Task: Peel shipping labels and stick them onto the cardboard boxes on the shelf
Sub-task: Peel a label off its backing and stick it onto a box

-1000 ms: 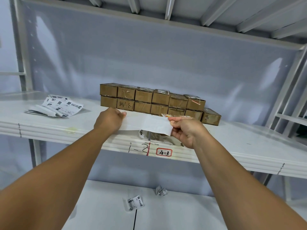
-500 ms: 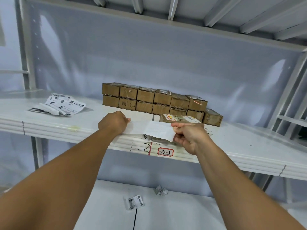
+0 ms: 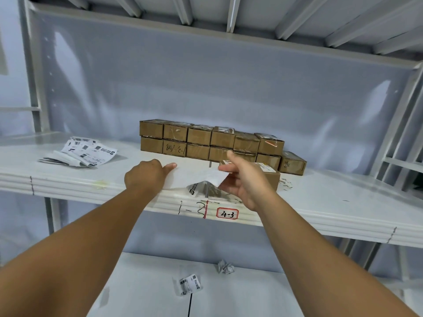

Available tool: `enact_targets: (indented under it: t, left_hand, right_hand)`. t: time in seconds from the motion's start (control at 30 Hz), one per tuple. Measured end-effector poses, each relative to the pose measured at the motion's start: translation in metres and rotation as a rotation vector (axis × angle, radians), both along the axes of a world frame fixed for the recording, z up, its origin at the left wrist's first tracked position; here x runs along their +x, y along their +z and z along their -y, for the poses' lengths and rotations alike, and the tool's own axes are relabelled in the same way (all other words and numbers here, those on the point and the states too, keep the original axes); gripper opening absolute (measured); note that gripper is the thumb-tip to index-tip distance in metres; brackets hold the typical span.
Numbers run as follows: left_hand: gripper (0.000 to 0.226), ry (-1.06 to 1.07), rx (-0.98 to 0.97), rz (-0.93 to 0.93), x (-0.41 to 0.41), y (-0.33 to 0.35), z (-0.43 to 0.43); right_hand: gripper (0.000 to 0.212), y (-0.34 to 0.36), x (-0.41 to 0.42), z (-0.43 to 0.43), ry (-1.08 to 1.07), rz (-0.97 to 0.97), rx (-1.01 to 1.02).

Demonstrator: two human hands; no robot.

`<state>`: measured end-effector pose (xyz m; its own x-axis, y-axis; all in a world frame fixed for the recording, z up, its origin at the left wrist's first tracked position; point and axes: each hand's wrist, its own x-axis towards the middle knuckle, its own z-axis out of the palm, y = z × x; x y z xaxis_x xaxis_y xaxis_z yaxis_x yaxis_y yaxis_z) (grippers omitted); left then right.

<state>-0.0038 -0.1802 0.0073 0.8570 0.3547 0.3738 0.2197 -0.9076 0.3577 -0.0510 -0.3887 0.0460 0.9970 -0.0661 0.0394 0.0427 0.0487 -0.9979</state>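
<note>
Label sheet [image 3: 194, 177]: left hand [image 3: 144, 177] grips one end, thumb on top; right hand [image 3: 242, 181] pinches the opposite lifted corner. Boxes [image 3: 199, 138] just beyond.

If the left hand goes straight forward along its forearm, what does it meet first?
Probably the stacked cardboard boxes, lower row, beyond the left hand; bare shelf lies between, though depth is unclear.
</note>
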Motion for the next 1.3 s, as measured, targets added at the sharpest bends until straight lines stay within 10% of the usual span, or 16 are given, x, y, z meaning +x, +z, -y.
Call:
enact_targets:
  t: [0.37, 0.47, 0.73, 1.3]
  left_hand:
    - [0.051, -0.321, 0.009, 0.433, 0.003, 0.011, 0.006]
    - [0.046, -0.53, -0.313, 0.224, 0.003, 0.017, 0.019]
    - [0.046, -0.408, 0.039, -0.191, 0.016, -0.007, -0.006]
    - [0.052, -0.332, 0.173, -0.389, 0.039, -0.015, -0.012]
  right_hand:
    - [0.019, -0.003, 0.022, -0.044, -0.098, 0.08, -0.426]
    - [0.022, -0.004, 0.027, -0.052, -0.101, 0.079, -0.443]
    - [0.024, -0.01, 0.031, -0.054, -0.045, 0.147, -0.543]
    - [0.029, -0.023, 0.031, -0.048, 0.098, -0.01, -0.317]
